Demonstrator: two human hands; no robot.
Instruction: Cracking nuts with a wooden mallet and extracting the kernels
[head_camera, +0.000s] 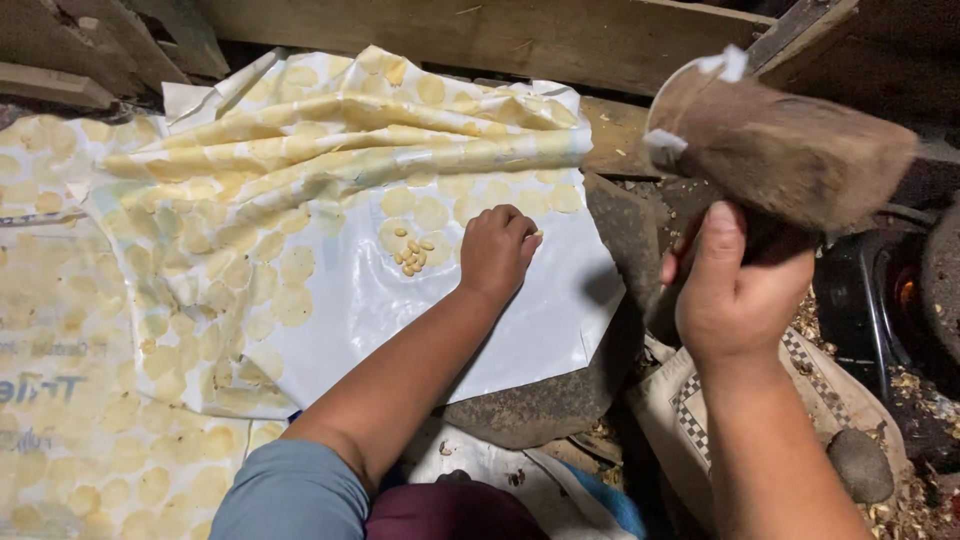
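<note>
My right hand (735, 290) grips a heavy brown stone-headed mallet (780, 140), held raised above the right side of the work area. My left hand (497, 250) rests with its fingers curled on a white plastic sheet (520, 330), something small pinched at the fingertips. Just left of that hand lies a small heap of pale seeds (412, 255). Many thin, round, yellowish flattened discs (290, 265) are stuck across the sheet. A dark flat stone slab (620, 240) shows under the sheet's right edge.
A second sheet (80, 400) covered with the same flattened discs lies at the left. Wooden planks (480, 35) run along the back. A checkered cloth bag (760, 400) sits lower right, and dark pots with glowing embers (905, 290) stand at far right.
</note>
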